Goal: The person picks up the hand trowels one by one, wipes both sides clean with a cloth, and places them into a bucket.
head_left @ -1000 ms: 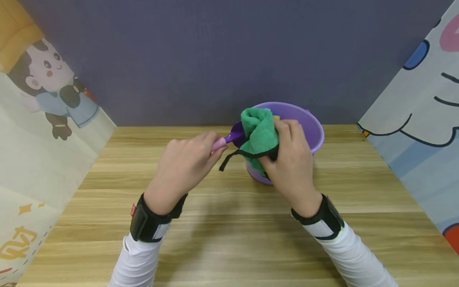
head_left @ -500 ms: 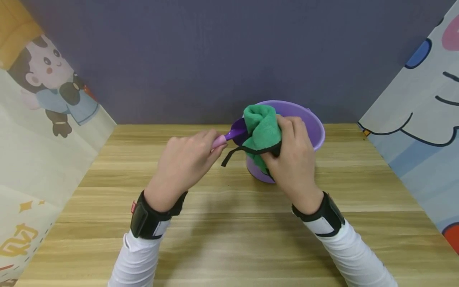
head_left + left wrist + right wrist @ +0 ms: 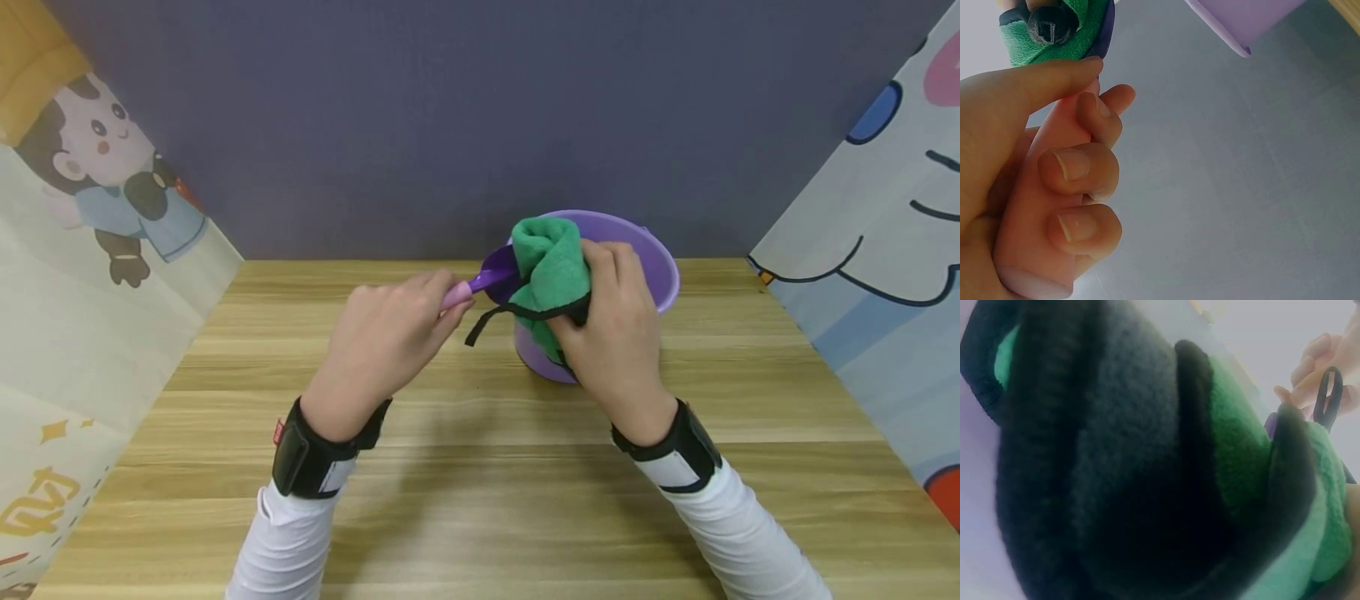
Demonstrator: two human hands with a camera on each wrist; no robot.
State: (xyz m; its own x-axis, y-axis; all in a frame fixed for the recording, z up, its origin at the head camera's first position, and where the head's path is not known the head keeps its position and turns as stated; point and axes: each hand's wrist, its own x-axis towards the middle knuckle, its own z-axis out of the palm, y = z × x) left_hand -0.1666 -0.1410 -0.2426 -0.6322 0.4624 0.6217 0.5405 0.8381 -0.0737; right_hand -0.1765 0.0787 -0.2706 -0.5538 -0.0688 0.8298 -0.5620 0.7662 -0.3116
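My left hand [image 3: 386, 342] grips the pink handle [image 3: 1047, 181] of a small toy shovel, fingers curled round it in the left wrist view. Its purple scoop [image 3: 498, 273] points right, toward a green towel [image 3: 553, 271] with black edging and a black loop. In my right hand [image 3: 618, 333], the towel is bunched up against the scoop and hides part of it. Towel folds [image 3: 1241, 431] fill most of the right wrist view. Behind them a purple bucket [image 3: 656, 267] stands on the table; both the towel and my right hand partly cover it.
The wooden table [image 3: 480, 500] stretches around and in front of the bucket. A dark grey wall [image 3: 450, 125] rises close behind it. Printed cartoon panels flank the table, one on the left [image 3: 82, 333] and one on the right [image 3: 885, 292].
The towel and right hand have shifted slightly right and away from me along the scoop. My left hand keeps its grip on the shovel, nearly still. The view has tilted very slightly.
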